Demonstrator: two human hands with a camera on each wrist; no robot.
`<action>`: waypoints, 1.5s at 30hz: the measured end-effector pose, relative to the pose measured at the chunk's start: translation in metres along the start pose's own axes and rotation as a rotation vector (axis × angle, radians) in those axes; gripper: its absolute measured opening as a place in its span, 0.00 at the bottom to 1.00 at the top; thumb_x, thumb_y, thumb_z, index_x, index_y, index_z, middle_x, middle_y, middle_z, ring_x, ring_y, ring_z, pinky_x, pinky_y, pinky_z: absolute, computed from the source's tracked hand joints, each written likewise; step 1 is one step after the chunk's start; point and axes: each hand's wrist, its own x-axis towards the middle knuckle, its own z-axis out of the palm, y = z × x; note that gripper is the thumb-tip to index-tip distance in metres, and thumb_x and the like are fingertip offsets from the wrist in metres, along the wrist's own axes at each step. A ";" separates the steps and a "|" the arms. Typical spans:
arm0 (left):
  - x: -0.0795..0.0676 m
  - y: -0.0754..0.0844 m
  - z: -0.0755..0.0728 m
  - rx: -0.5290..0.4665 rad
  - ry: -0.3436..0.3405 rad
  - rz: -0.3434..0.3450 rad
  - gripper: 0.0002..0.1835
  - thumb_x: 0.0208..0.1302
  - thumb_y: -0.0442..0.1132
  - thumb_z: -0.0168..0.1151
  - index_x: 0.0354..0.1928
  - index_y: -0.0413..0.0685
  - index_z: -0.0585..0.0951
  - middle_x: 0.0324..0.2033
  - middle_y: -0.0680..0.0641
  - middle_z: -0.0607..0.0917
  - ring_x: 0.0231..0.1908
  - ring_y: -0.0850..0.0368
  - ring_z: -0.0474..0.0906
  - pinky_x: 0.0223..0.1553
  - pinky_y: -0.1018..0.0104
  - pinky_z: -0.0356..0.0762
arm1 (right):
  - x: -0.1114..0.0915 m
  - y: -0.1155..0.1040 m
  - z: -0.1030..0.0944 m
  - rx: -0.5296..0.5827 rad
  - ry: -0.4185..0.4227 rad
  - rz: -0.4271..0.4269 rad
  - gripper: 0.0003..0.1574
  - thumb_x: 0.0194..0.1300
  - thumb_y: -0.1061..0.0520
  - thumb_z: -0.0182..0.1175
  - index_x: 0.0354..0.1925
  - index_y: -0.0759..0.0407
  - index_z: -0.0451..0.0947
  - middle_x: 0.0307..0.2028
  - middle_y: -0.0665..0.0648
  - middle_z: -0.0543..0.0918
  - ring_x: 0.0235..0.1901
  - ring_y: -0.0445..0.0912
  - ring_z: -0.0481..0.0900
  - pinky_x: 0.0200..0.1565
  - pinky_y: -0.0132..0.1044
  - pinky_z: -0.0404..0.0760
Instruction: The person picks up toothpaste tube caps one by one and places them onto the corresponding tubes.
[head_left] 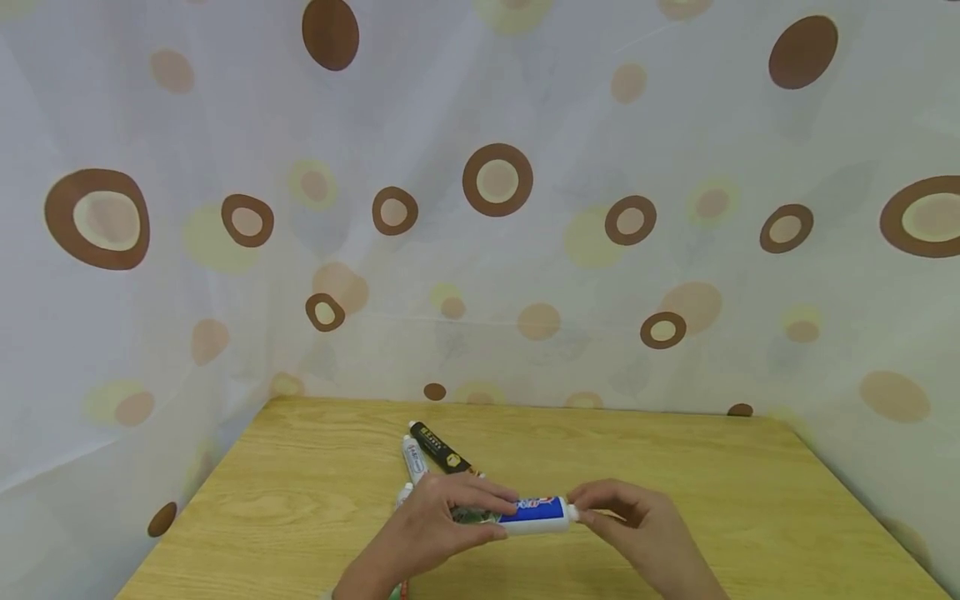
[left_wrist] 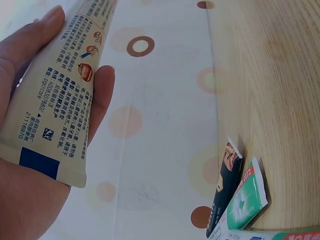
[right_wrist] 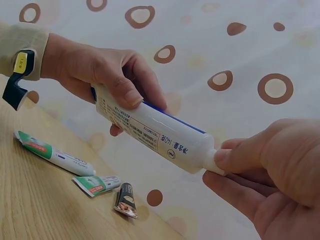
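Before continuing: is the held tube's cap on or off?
On: the cap sits at the neck of the tube, pinched by the right hand. Whether loosened, cannot tell.

Circle-patterned sheeting (head_left: 555, 100), perhaps fabric, surrounds a wood-grained table (head_left: 735, 475).

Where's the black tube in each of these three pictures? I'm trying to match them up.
Head: the black tube lies low and left of centre, just above the left hand.
Left wrist: the black tube is at lower right, beside a small green-and-white tube.
Right wrist: the black tube is near the bottom, left of centre.
Shared landmark: the held tube in the left hand shows in all three.
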 end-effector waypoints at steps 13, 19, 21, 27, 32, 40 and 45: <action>0.001 0.000 0.001 -0.072 -0.029 -0.071 0.14 0.61 0.46 0.70 0.48 0.55 0.88 0.50 0.55 0.88 0.51 0.64 0.83 0.68 0.53 0.69 | 0.000 -0.002 0.002 -0.103 0.033 0.079 0.13 0.63 0.51 0.68 0.44 0.54 0.86 0.45 0.54 0.87 0.45 0.40 0.83 0.47 0.31 0.84; 0.003 0.000 0.002 -0.081 -0.044 -0.102 0.14 0.60 0.45 0.71 0.49 0.56 0.88 0.51 0.55 0.88 0.52 0.65 0.83 0.68 0.57 0.69 | 0.001 -0.002 0.003 -0.157 0.063 0.075 0.09 0.62 0.51 0.69 0.41 0.51 0.87 0.43 0.51 0.88 0.43 0.38 0.83 0.46 0.31 0.84; 0.003 0.000 0.003 -0.074 -0.047 -0.092 0.14 0.61 0.44 0.70 0.49 0.55 0.88 0.51 0.54 0.88 0.53 0.64 0.83 0.70 0.54 0.66 | 0.002 -0.002 0.004 -0.173 0.074 0.084 0.09 0.62 0.51 0.69 0.40 0.50 0.87 0.42 0.50 0.88 0.43 0.38 0.83 0.46 0.31 0.85; 0.002 -0.001 0.005 -0.056 -0.053 -0.087 0.14 0.61 0.45 0.70 0.49 0.53 0.88 0.51 0.55 0.88 0.52 0.63 0.83 0.64 0.62 0.73 | 0.002 0.000 0.004 -0.192 0.076 0.111 0.08 0.61 0.50 0.70 0.39 0.49 0.88 0.42 0.50 0.89 0.43 0.40 0.84 0.45 0.31 0.85; 0.001 -0.001 0.006 -0.063 -0.053 -0.094 0.14 0.61 0.44 0.70 0.48 0.52 0.88 0.50 0.55 0.88 0.52 0.61 0.83 0.54 0.71 0.79 | 0.002 0.001 0.002 -0.209 0.067 0.129 0.10 0.60 0.48 0.70 0.39 0.49 0.88 0.42 0.50 0.89 0.43 0.40 0.84 0.42 0.30 0.84; 0.002 -0.003 0.008 -0.046 -0.049 -0.040 0.14 0.61 0.42 0.70 0.48 0.50 0.88 0.50 0.52 0.88 0.50 0.61 0.84 0.46 0.74 0.82 | 0.001 -0.001 0.000 -0.184 0.048 0.148 0.12 0.60 0.48 0.70 0.41 0.51 0.88 0.44 0.52 0.89 0.45 0.43 0.84 0.42 0.31 0.84; 0.002 -0.004 0.009 0.005 -0.043 -0.002 0.13 0.61 0.42 0.70 0.48 0.50 0.88 0.50 0.52 0.88 0.49 0.61 0.84 0.45 0.75 0.82 | 0.002 -0.001 0.000 -0.177 0.029 0.127 0.11 0.62 0.50 0.69 0.41 0.51 0.87 0.45 0.53 0.88 0.45 0.41 0.84 0.45 0.32 0.85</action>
